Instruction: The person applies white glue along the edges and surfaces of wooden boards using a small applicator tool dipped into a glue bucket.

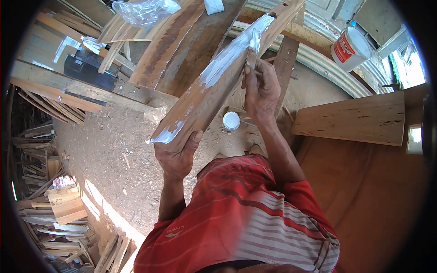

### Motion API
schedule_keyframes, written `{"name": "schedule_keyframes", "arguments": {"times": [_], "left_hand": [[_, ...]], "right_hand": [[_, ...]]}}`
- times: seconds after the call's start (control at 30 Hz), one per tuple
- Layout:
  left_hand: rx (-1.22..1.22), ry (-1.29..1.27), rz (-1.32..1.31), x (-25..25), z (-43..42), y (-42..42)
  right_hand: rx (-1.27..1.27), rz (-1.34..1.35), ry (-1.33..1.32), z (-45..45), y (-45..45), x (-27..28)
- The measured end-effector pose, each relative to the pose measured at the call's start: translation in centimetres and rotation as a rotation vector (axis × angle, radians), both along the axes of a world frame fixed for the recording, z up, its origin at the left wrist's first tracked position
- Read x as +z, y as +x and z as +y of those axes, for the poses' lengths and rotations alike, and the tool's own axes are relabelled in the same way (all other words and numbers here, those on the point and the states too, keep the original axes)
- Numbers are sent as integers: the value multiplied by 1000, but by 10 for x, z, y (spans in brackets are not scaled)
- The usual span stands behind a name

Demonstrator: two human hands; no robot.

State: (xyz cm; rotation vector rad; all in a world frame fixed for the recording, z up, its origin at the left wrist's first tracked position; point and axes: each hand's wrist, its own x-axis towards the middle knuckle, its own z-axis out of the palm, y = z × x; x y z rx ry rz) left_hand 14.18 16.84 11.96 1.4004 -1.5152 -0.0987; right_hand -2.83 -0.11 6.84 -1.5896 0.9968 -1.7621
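Observation:
A long wooden plank [200, 104] slants from lower left to upper right before me, smeared with white paste [232, 54] along its upper side and in a smaller patch near its lower end. My left hand [177, 157] grips the lower end, its thumb on the near face. Higher up, my right hand [262, 91] is closed on a small flat scraper [251, 59], whose tip touches the plank at the edge of the white paste.
Wide boards [182, 50] lie behind the plank, with a clear plastic bag [145, 11] on top. A white bucket [353, 48] stands upper right, a round white lid or tub [231, 120] below the plank. Scrap wood [63, 236] is piled left; another board [350, 118] is at right.

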Motion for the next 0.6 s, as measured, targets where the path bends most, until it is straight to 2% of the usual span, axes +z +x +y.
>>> {"name": "schedule_keyframes", "arguments": {"times": [0.1, 0.2, 0.3, 0.33, 0.47, 0.57, 0.6], "left_hand": [[-44, -8, 110, -6, -3, 7], [-62, 44, 173, -8, -4, 13], [-48, 119, 313, -4, -4, 13], [-61, 80, 127, -9, -6, 20], [-96, 8, 3, -18, -13, 33], [-66, 120, 244, -22, -10, 31], [-74, 126, 253, -22, -9, 31]], "right_hand": [[-14, 117, -71, 22, 2, 4], [30, 231, -274, 48, 0, 25], [146, 199, -222, 80, -1, 34], [156, 223, -218, 86, -2, 39], [101, 388, -307, 95, -2, 63], [56, 568, -307, 102, 3, 76], [51, 629, -283, 104, 4, 78]]}}
